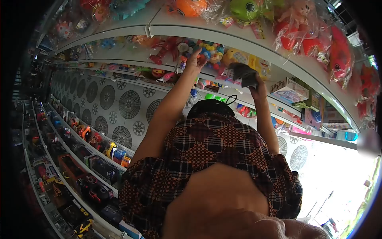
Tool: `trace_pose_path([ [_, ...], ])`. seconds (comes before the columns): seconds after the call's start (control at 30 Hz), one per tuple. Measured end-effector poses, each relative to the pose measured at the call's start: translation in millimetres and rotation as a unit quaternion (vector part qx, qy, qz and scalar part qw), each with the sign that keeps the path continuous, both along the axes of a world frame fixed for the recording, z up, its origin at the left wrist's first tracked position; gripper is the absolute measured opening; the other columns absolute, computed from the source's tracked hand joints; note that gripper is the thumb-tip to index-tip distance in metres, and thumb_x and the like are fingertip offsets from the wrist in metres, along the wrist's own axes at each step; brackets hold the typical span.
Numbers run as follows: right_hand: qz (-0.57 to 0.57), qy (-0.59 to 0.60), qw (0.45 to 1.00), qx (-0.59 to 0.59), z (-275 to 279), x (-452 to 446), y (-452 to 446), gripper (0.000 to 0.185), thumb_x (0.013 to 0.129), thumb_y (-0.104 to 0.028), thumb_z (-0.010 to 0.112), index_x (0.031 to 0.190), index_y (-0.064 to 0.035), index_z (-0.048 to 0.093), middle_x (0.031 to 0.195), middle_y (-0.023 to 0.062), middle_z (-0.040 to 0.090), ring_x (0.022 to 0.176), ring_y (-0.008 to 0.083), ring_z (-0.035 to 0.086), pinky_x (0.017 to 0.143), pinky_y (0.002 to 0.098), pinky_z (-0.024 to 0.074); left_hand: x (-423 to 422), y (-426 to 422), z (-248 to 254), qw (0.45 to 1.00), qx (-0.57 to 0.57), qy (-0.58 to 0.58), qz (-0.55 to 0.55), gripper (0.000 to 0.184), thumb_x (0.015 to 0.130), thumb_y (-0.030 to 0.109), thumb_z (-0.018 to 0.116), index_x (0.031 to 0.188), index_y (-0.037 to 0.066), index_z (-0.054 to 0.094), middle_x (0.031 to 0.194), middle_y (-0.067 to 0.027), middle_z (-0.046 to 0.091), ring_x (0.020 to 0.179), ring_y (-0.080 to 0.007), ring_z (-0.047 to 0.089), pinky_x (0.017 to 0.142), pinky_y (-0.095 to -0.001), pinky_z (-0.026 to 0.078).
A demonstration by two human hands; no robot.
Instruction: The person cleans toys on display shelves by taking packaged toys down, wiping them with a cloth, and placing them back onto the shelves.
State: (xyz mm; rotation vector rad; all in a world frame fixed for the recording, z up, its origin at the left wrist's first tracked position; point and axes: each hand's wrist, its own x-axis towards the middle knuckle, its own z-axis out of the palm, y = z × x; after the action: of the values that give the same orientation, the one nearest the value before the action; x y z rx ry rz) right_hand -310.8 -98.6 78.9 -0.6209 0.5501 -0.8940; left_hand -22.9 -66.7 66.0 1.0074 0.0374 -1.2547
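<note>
Head view, looking down over your plaid shirt [223,135] toward a wall of toy shelves. Your right hand [259,89] is closed around a bunched dark grey cloth [243,75], which hangs blurred at the front of the shelf below the upper one. Your left hand [193,63] reaches to the same level, its fingers partly extended beside a cluster of multicoloured balls [213,52]; whether they touch or grip the cluster, you cannot tell from here.

Progress: the work appears to be under way at this level, with toys standing on both sides of your hands. Nothing visible separates handled stretches from unhandled ones, so the share done and the share left cannot be judged.

Containers: on the upper shelf [207,33], clear plastic bags enclose an orange toy [191,7], a green toy with a large round eye [244,10] and, toward the right end, a red fish toy [341,59]. To the right of your cloth stand a white printed carton [289,89] and, beside it, a green box [314,99]; the contents of both are hidden. On the left-hand shelves, an orange-brown box [71,165] sits among packaged toys; its contents are too dark to identify.
</note>
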Motion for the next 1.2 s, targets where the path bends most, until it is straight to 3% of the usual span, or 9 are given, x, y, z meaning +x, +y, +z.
trace_pose_path([
  [0.07,-0.136,-0.076,0.979,0.130,-9,-4,-4,0.034,0.088,-0.019,0.042,0.116,0.0015,0.042,0.111,0.0135,0.053,0.102,0.0241,0.052,0.089,0.0363,0.0408,2,5,-1,0.999,-0.038,0.034,-0.008,0.029,0.066,0.032,0.074,0.080,0.011,0.058,0.070,-0.0042,0.060,0.062,-0.0179,0.059,0.048,-0.0256,0.047],
  [0.13,-0.124,-0.099,0.981,0.113,-9,-3,-7,0.038,0.089,-0.023,0.042,0.119,0.0005,0.039,0.114,0.0148,0.051,0.104,0.0262,0.051,0.092,0.0389,0.0393,-6,13,5,0.995,-0.076,0.069,-0.014,0.025,0.069,0.030,0.072,0.081,0.012,0.059,0.071,-0.0030,0.060,0.063,-0.0172,0.059,0.047,-0.0234,0.044],
  [0.27,-0.022,-0.176,0.982,0.061,-11,17,-14,0.047,0.089,-0.031,0.039,0.124,-0.0006,0.035,0.121,0.0163,0.046,0.110,0.0286,0.047,0.096,0.0411,0.0361,-39,51,11,0.982,-0.126,0.138,0.020,0.023,0.073,0.026,0.068,0.088,0.012,0.058,0.073,-0.0010,0.060,0.064,-0.0139,0.060,0.043,-0.0197,0.041],
  [0.4,0.028,-0.174,0.984,0.038,22,57,5,0.058,0.087,-0.043,0.037,0.129,-0.0031,0.031,0.127,0.0169,0.040,0.115,0.0313,0.041,0.098,0.0433,0.0328,-75,77,1,0.972,-0.168,0.081,-0.141,0.034,0.078,0.023,0.064,0.107,0.010,0.051,0.089,-0.0013,0.061,0.071,-0.0108,0.059,0.053,-0.0206,0.047],
  [0.47,0.142,-0.285,0.947,0.047,27,62,16,0.059,0.086,-0.043,0.038,0.130,-0.0045,0.029,0.129,0.0171,0.037,0.116,0.0343,0.039,0.099,0.0455,0.0313,-85,88,7,0.965,-0.191,0.045,-0.172,0.037,0.078,0.021,0.064,0.108,0.009,0.049,0.087,-0.0009,0.060,0.072,-0.0100,0.058,0.056,-0.0191,0.047],
  [0.73,0.172,-0.154,0.959,0.164,13,48,51,0.044,0.089,-0.025,0.036,0.127,-0.0018,0.033,0.125,0.0165,0.042,0.114,0.0287,0.043,0.098,0.0414,0.0339,-73,118,-3,0.972,-0.150,-0.118,-0.134,0.029,0.077,0.018,0.064,0.099,0.003,0.053,0.080,0.0003,0.057,0.065,-0.0086,0.053,0.060,-0.0197,0.042],
  [0.9,0.170,-0.035,0.965,0.194,8,33,42,0.040,0.091,-0.026,0.031,0.118,0.0004,0.042,0.110,0.0150,0.054,0.098,0.0267,0.055,0.087,0.0390,0.0443,-64,144,2,0.975,-0.199,-0.068,-0.073,0.040,0.079,0.013,0.060,0.115,-0.001,0.046,0.104,-0.0064,0.055,0.096,-0.0159,0.053,0.079,-0.0263,0.043],
  [1.0,0.205,-0.097,0.954,0.198,-1,28,14,0.040,0.091,-0.028,0.033,0.115,0.0019,0.044,0.105,0.0160,0.056,0.092,0.0267,0.057,0.083,0.0381,0.0464,-48,162,16,0.978,-0.206,-0.027,0.011,0.039,0.081,0.010,0.057,0.116,-0.001,0.044,0.107,-0.0073,0.055,0.100,-0.0179,0.053,0.086,-0.0310,0.043],
  [1.2,-0.102,0.000,0.995,0.009,21,78,-62,0.037,0.089,-0.025,0.036,0.110,0.0030,0.048,0.102,0.0175,0.057,0.088,0.0300,0.058,0.080,0.0391,0.0467,-4,209,-9,0.980,-0.170,0.004,0.105,0.039,0.083,0.013,0.056,0.118,0.003,0.041,0.116,-0.0084,0.050,0.107,-0.0221,0.049,0.093,-0.0369,0.039],
])
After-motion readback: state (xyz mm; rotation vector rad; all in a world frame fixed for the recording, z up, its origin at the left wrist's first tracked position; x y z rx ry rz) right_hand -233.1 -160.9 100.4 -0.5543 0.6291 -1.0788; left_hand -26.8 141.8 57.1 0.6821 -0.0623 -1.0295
